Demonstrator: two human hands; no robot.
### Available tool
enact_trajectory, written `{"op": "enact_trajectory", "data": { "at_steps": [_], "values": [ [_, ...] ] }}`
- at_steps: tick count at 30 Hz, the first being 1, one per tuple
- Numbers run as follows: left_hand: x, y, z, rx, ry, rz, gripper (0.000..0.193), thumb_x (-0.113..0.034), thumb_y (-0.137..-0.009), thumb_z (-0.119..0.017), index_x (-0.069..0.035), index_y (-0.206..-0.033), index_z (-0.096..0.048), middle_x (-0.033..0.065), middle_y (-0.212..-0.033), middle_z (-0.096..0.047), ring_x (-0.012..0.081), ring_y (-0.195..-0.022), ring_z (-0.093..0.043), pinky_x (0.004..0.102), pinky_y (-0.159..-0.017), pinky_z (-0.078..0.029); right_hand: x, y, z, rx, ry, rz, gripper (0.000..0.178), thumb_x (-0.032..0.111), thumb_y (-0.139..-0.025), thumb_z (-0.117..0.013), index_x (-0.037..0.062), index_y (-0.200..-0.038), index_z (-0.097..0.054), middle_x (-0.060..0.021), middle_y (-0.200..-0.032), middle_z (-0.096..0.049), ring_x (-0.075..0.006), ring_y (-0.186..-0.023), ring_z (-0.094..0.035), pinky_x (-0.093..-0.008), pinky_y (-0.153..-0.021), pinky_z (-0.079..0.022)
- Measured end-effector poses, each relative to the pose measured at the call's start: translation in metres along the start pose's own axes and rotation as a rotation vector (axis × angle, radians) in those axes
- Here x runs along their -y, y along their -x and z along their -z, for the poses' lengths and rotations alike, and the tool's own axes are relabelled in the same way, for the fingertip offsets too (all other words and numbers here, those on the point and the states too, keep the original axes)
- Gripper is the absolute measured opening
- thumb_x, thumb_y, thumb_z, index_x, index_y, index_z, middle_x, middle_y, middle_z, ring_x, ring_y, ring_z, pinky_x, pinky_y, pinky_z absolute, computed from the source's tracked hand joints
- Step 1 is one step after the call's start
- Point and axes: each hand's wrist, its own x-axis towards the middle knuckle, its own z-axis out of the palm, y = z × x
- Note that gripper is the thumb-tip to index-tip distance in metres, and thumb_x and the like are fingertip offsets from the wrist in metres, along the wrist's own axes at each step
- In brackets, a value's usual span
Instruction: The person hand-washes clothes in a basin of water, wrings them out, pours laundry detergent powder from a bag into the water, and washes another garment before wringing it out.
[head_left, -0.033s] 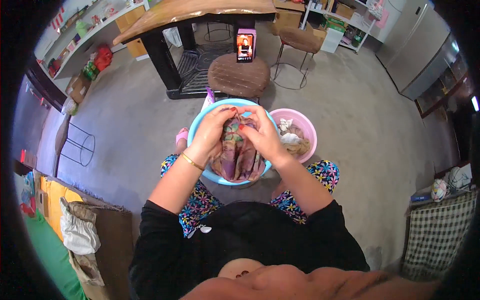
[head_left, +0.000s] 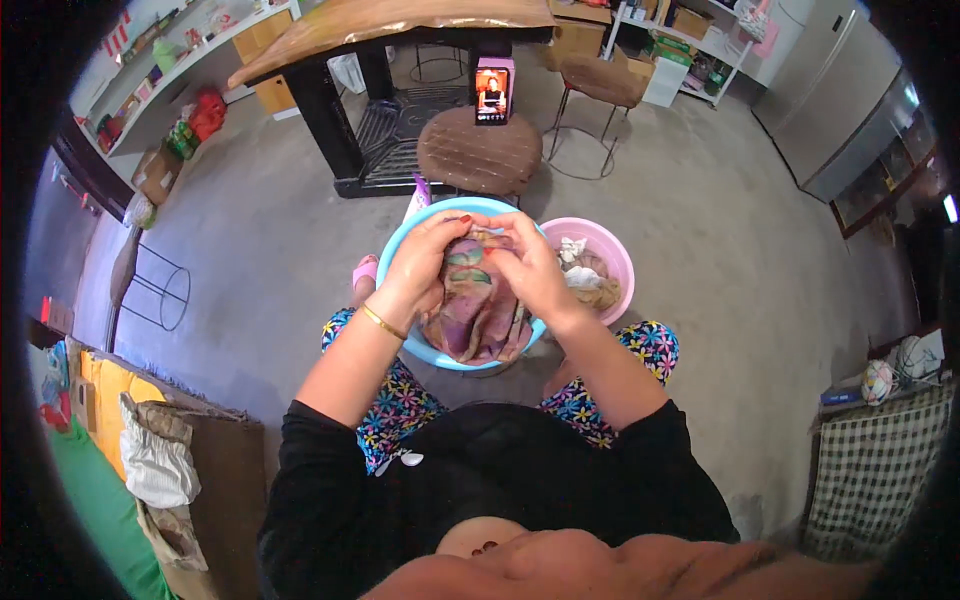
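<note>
A wet-looking patterned cloth [head_left: 472, 315] in purple, brown and green hangs from my two hands over a light blue basin [head_left: 440, 357]. My left hand [head_left: 416, 264] grips its upper left part, thumb on top. On the upper right, my right hand [head_left: 532, 268] pinches the fabric with thumb and fingers. Both sets of fingertips come close together at the cloth's far edge, where folds partly hide them. The basin's inside is mostly covered by the cloth and hands, so I cannot see what else it holds.
Right of the blue basin stands a pink basin [head_left: 622, 262] with white and brown cloths [head_left: 592, 284]. Beyond is a brown padded stool [head_left: 478, 155] bearing an upright phone [head_left: 492, 95]. A wooden table [head_left: 390, 30] stands farther back. A brown box-like piece of furniture [head_left: 222, 490] is at lower left.
My right thumb has shifted slightly on the fabric, and the cloth's folds lie differently, with a smoother purple area in front. Both hands stay over the blue basin.
</note>
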Motion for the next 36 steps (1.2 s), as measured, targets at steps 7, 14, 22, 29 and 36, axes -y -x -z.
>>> {"op": "enact_trajectory", "data": {
  "at_steps": [7, 14, 22, 29, 36],
  "values": [
    [0.002, 0.011, 0.011, 0.068, 0.188, 0.104, 0.022, -0.006, -0.084, -0.046, 0.004, -0.103, -0.053, 0.0133, -0.1, -0.057, 0.0199, -0.091, -0.057, 0.0314, -0.083, -0.046, 0.018, -0.003, 0.006, 0.008, -0.313, -0.175, 0.011, 0.007, -0.084, -0.047, 0.0, -0.083, -0.056, -0.0014, -0.075, -0.054, -0.0067, -0.068, -0.048, -0.0189, -0.059, -0.038],
    [0.005, 0.015, 0.019, 0.226, 0.157, 0.072, 0.03, -0.001, -0.08, -0.049, 0.004, -0.11, -0.046, 0.013, -0.105, -0.055, 0.0192, -0.095, -0.055, 0.0312, -0.086, -0.045, 0.024, -0.006, -0.001, -0.011, -0.439, -0.24, 0.017, 0.011, -0.086, -0.044, 0.0005, -0.079, -0.056, -0.0017, -0.074, -0.054, -0.0079, -0.066, -0.049, -0.0209, -0.061, -0.039],
    [0.019, 0.016, 0.025, 0.204, -0.259, -0.153, 0.034, 0.0, -0.075, -0.055, -0.002, -0.107, -0.045, 0.0069, -0.101, -0.052, 0.0114, -0.092, -0.052, 0.0241, -0.081, -0.044, 0.019, -0.008, -0.003, 0.008, -0.419, -0.217, 0.021, 0.013, -0.088, -0.045, 0.0029, -0.071, -0.053, -0.0002, -0.069, -0.051, -0.0072, -0.061, -0.046, -0.023, -0.056, -0.036],
    [0.017, 0.015, 0.021, 0.063, -0.038, -0.089, 0.019, -0.002, -0.081, -0.051, 0.0, -0.1, -0.053, 0.0067, -0.094, -0.057, 0.0108, -0.084, -0.055, 0.0241, -0.075, -0.046, 0.025, -0.008, -0.007, -0.007, -0.435, -0.232, 0.022, 0.014, -0.087, -0.046, 0.0023, -0.07, -0.053, -0.0005, -0.068, -0.052, -0.007, -0.062, -0.046, -0.023, -0.057, -0.036],
    [0.018, 0.012, 0.025, 0.02, 0.125, -0.034, 0.015, -0.007, -0.085, -0.049, 0.002, -0.093, -0.057, 0.0095, -0.09, -0.061, 0.0152, -0.08, -0.059, 0.0265, -0.072, -0.049, 0.002, -0.008, 0.007, 0.044, -0.386, -0.203, 0.017, 0.011, -0.087, -0.046, -0.0017, -0.085, -0.057, -0.0066, -0.083, -0.06, -0.0114, -0.076, -0.055, -0.0236, -0.069, -0.043]
  ]
}}
